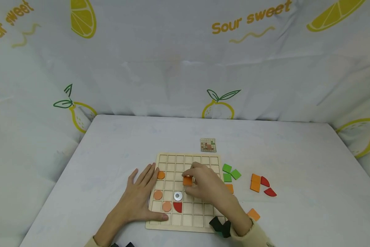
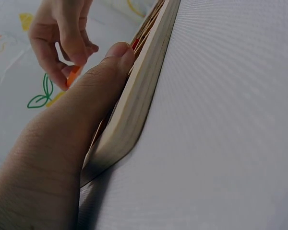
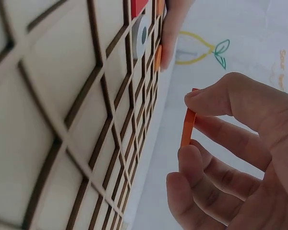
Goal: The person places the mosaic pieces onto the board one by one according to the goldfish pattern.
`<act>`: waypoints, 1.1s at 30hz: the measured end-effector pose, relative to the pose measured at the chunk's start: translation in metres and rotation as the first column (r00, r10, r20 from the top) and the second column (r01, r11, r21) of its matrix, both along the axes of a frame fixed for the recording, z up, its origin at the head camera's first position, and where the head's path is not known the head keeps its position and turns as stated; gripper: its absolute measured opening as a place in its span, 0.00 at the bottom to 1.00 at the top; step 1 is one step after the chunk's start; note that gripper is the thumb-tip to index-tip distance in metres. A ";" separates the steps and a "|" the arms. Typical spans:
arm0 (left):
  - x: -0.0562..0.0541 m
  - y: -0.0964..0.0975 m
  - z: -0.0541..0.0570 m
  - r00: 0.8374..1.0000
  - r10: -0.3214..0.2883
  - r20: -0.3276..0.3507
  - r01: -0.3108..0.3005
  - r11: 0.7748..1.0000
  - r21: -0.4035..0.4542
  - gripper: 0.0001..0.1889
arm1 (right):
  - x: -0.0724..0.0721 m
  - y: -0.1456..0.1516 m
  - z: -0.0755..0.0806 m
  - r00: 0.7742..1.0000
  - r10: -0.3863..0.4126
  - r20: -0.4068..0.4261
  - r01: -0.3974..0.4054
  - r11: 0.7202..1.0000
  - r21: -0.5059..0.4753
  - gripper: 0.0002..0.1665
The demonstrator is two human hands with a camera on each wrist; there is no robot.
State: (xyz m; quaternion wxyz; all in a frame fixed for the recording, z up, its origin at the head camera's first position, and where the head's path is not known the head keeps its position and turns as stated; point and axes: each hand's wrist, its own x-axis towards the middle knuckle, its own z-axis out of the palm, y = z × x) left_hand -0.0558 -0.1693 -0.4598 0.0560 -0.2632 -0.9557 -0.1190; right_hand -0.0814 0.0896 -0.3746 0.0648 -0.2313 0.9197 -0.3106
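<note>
A wooden grid board (image 1: 192, 220) lies on the table. My left hand (image 1: 138, 198) rests along its left side with the fingers spread, the thumb over the near left corner. Over the middle of the grid, my right hand (image 1: 207, 185) pinches an orange square tile (image 3: 188, 125) between thumb and fingertips. In the right wrist view the tile is held clear above the cells. On the board sit a white disc with a grey centre (image 1: 178, 196), a red quarter-circle (image 1: 177, 207), a darker orange disc (image 1: 161, 175) and two light orange discs (image 1: 166, 206).
Green square tiles (image 1: 227, 168) lie right of the board. Farther right are orange tiles (image 1: 255, 186), red quarter-circles (image 1: 270, 192) and a lone orange tile (image 1: 253, 214). A small pattern card (image 1: 208, 145) lies behind the board. Black pieces (image 1: 216, 224) show by the right wrist.
</note>
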 end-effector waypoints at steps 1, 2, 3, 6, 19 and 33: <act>0.000 0.000 0.000 1.000 -0.001 -0.003 0.001 1.000 0.002 0.74 | -0.001 -0.003 -0.001 1.000 0.007 0.002 -0.007 1.000 -0.001 0.17; 0.000 0.000 0.000 1.000 -0.003 -0.005 0.003 1.000 0.003 0.74 | -0.001 -0.006 -0.002 1.000 0.013 0.003 -0.013 1.000 0.000 0.17; 0.000 -0.001 -0.001 1.000 -0.004 -0.009 0.004 1.000 0.003 0.74 | -0.002 -0.008 -0.003 1.000 0.020 0.003 -0.020 1.000 0.000 0.16; 0.000 -0.001 -0.001 1.000 -0.007 -0.015 0.007 1.000 0.002 0.74 | -0.002 -0.014 -0.006 0.999 0.031 0.012 -0.031 0.999 0.009 0.16; 0.000 -0.001 -0.001 1.000 -0.005 0.002 0.005 1.000 0.012 0.73 | -0.003 -0.023 -0.016 0.996 0.040 0.075 -0.044 0.998 0.041 0.17; 0.000 0.000 0.000 1.000 -0.002 -0.002 0.002 1.000 0.007 0.73 | 0.000 -0.022 -0.016 0.997 0.044 0.067 -0.048 0.997 0.066 0.16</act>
